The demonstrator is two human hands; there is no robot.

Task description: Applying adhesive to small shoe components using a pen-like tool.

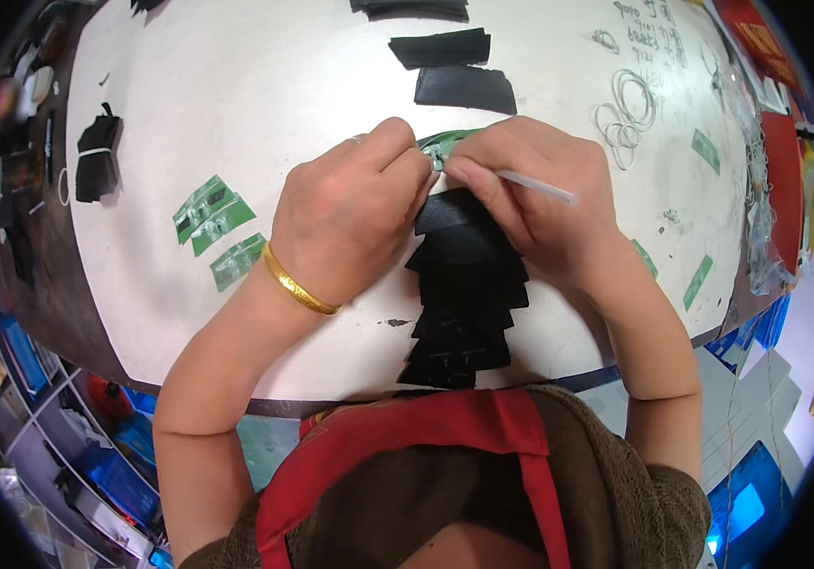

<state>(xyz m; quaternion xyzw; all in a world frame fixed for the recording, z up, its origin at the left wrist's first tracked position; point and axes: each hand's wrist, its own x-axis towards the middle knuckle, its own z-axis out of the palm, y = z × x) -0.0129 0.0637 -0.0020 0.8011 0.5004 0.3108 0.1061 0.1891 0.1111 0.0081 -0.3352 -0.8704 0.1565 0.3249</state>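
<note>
Both of my hands meet over the middle of the white board. A small green piece with pale, shiny patches [441,147] lies between their fingertips, partly covered by them. The fingers of my left hand [350,204] are closed in a pinch at its left edge. My right hand [544,190] is closed around a thin whitish stick [541,186], whose tip is hidden at the green piece. Directly below the hands, flat black pieces [464,275] overlap in a fanned row running toward me.
More black pieces [466,89] lie beyond my hands. A banded black bundle [98,161] sits at left. Green pieces [222,223] lie by my left forearm, others [705,151] at right. Loops of thin cord [632,100] rest far right. Clear plastic [765,228] hangs along the right edge.
</note>
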